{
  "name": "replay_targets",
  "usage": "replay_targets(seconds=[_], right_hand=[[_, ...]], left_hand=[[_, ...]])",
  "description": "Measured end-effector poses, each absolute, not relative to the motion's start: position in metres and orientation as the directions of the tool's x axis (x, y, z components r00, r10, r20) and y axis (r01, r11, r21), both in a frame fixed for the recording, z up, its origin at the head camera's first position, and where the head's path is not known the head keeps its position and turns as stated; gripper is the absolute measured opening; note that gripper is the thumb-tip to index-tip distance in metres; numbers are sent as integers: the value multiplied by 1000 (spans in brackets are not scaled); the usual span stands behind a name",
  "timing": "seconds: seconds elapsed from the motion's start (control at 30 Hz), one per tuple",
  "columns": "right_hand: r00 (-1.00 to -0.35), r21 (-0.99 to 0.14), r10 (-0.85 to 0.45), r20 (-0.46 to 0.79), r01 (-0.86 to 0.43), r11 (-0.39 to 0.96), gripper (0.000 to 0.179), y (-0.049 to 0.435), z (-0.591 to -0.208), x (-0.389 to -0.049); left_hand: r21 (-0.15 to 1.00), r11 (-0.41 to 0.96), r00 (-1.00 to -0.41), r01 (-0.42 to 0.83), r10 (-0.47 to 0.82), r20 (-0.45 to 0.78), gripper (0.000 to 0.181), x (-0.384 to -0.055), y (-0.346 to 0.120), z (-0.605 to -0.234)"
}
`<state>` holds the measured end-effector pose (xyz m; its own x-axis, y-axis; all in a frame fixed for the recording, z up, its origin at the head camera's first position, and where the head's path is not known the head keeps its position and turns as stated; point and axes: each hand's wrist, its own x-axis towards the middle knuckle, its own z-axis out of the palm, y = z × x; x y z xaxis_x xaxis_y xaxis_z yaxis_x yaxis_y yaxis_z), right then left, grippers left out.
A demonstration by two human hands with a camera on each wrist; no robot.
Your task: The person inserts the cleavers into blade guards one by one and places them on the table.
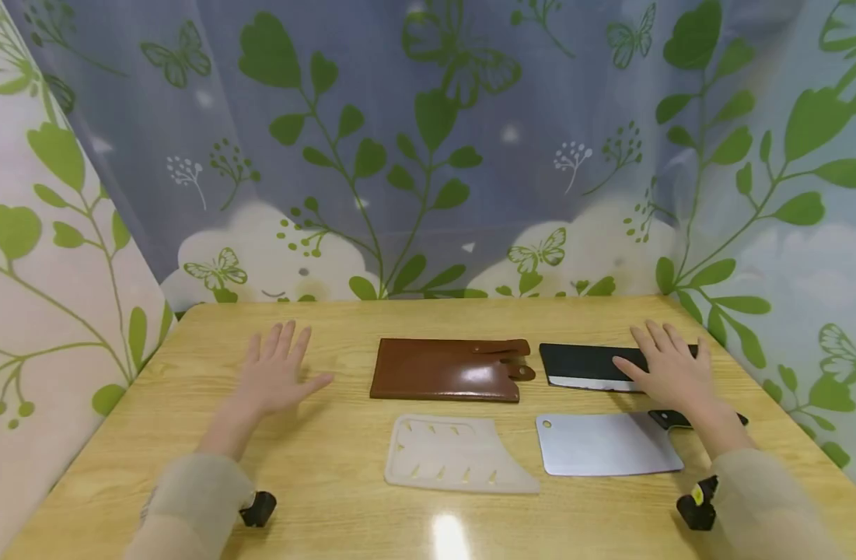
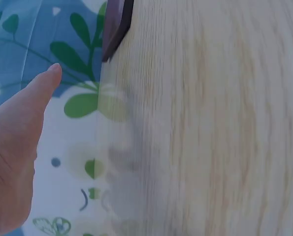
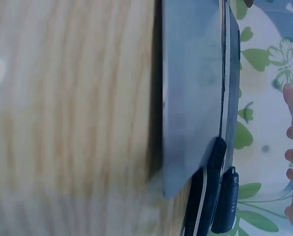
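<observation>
My left hand (image 1: 277, 373) is at the left side of the table with fingers spread and nothing held; in the left wrist view its thumb (image 2: 43, 93) stands straight. My right hand (image 1: 672, 369) hovers over the right side, fingers spread too. Below and behind it lies a black-bladed knife (image 1: 588, 365) with a pale edge, its handle partly hidden by the hand. Nearer the front, a silver cleaver (image 1: 602, 443) with a black handle (image 3: 205, 196) lies flat, its handle partly covered by the right wrist. A brown leather sheath (image 1: 434, 369) and a whitish plastic blade guard (image 1: 445, 455) lie mid-table.
The wooden table (image 1: 330, 498) ends at a curtain (image 1: 372, 155) printed with leaves and butterflies, which also hangs at both sides. Each wrist carries a small black camera, such as the left one (image 1: 258, 509).
</observation>
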<state>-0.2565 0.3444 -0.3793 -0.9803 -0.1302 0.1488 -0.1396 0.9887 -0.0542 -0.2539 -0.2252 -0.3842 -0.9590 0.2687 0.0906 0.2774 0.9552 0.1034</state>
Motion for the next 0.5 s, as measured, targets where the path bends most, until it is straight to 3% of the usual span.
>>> replay_targets(seconds=[0.27,0.5], right_hand=[[-954,-48,-169,246,-186,981,68,365,-380,-246],[-891,13,-286,354,-301,954,54,390,-376,-236]], left_hand=[[30,941,-935,338,332,120,96,-253,-200,-384],[-29,910,-897,414,413,161,91,-248,-173,-380]])
